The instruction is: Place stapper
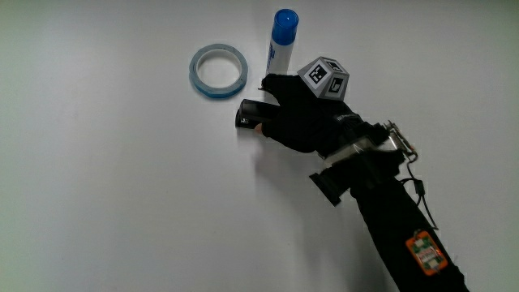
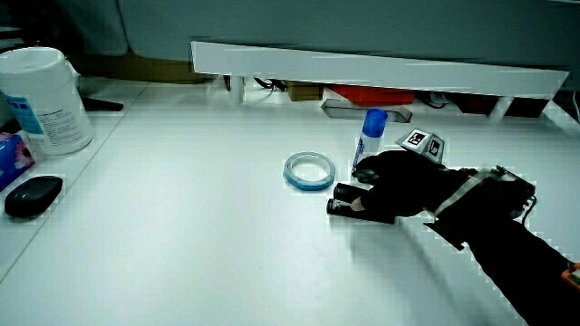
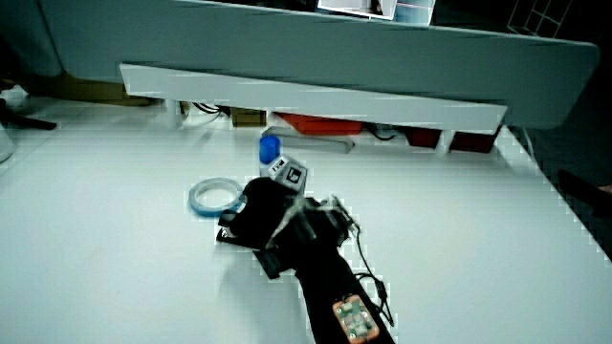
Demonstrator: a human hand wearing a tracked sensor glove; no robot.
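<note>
The stapler (small and black) lies on the table in your hand, fingers wrapped around it, just beside the glue stick and tape roll.

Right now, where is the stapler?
The stapler lies on the table under the hand, whose fingers curl over it. It sits beside the tape ring and glue stick, nearer the person than both.
</note>
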